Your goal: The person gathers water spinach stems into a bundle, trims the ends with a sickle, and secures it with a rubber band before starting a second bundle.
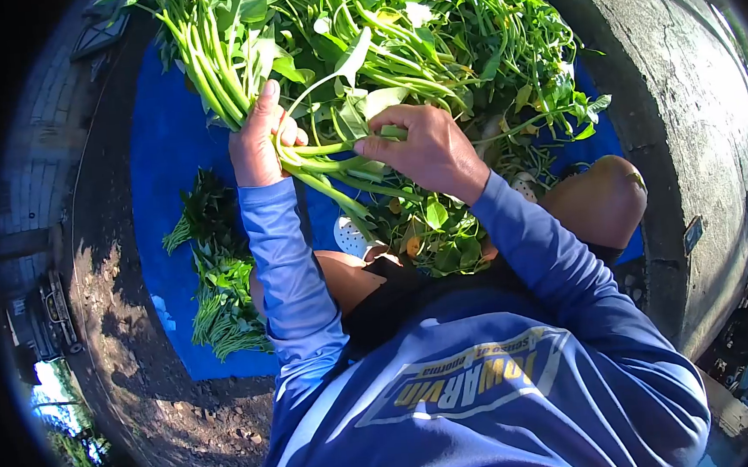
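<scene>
My left hand (261, 142) is wrapped round a bunch of water spinach (214, 72), its thick pale-green stems pointing up and left. Below that fist, the cut ends of more stems (330, 193) stick out toward my lap. To the right, my right hand (424, 145) pinches a green stem between thumb and fingers, close to the bunch. Behind both hands lies a large heap of leafy water spinach (430, 33), partly in bright sun. Between my legs sits a small pile of loose leaves (443, 238), some of them yellowed.
A blue tarp (160, 161) lies under the greens. On its left side rest several bundled greens (224, 302). A white perforated shoe (350, 235) shows by my leg. Bare soil (125, 360) borders the left, and a concrete ledge (682, 86) runs along the right.
</scene>
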`<control>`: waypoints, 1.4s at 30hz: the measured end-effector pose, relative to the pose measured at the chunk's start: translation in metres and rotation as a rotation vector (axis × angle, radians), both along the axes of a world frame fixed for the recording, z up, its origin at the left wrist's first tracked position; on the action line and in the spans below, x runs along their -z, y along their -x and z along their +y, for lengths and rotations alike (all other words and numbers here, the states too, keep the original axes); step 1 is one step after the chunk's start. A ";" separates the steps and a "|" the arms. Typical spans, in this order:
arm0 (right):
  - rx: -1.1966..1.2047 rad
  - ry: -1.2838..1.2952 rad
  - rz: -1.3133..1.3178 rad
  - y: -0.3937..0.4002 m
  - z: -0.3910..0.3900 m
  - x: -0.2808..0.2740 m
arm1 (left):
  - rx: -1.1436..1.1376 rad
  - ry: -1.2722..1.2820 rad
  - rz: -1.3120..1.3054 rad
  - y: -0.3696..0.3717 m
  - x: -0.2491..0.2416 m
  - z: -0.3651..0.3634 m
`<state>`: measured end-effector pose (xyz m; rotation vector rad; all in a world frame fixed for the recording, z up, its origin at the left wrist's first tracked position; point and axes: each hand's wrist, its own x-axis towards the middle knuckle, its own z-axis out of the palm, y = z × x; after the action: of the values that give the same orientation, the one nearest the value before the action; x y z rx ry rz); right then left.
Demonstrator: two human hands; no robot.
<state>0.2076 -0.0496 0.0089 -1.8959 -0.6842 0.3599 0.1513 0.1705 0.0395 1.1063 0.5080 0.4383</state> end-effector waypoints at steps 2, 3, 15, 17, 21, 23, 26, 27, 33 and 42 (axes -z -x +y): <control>-0.053 -0.088 0.007 -0.004 0.008 0.022 | -0.040 -0.093 0.011 0.001 0.002 -0.005; -0.004 -0.138 -0.046 -0.003 0.011 0.026 | -0.026 -0.072 -0.003 0.002 0.003 -0.002; 0.271 0.447 -0.301 0.012 -0.078 0.115 | -0.029 0.107 -0.107 0.019 0.006 0.035; 0.180 0.159 -0.244 0.001 -0.061 0.054 | -0.003 0.114 -0.093 0.017 0.008 0.033; -0.009 -0.024 -0.622 0.008 -0.025 -0.001 | 0.069 0.169 -0.073 0.012 0.005 0.023; 0.015 -0.130 -0.677 0.010 -0.015 0.016 | 0.063 0.200 -0.076 0.012 0.010 0.023; 0.089 -0.199 -0.512 0.018 -0.019 0.021 | 0.020 0.233 -0.076 0.016 0.011 0.030; 0.129 -0.204 -0.379 0.024 -0.024 0.028 | 0.011 0.238 -0.077 0.018 0.010 0.030; 0.124 -0.213 -0.106 -0.001 -0.051 0.023 | 0.085 0.263 -0.106 0.024 0.013 0.051; -0.687 0.075 -0.522 -0.030 0.014 -0.041 | 0.232 0.179 -0.028 0.017 0.008 0.022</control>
<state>0.2380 -0.0358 0.0500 -1.7853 -1.7032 0.3153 0.1340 0.1928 0.0318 0.9717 0.3802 0.2010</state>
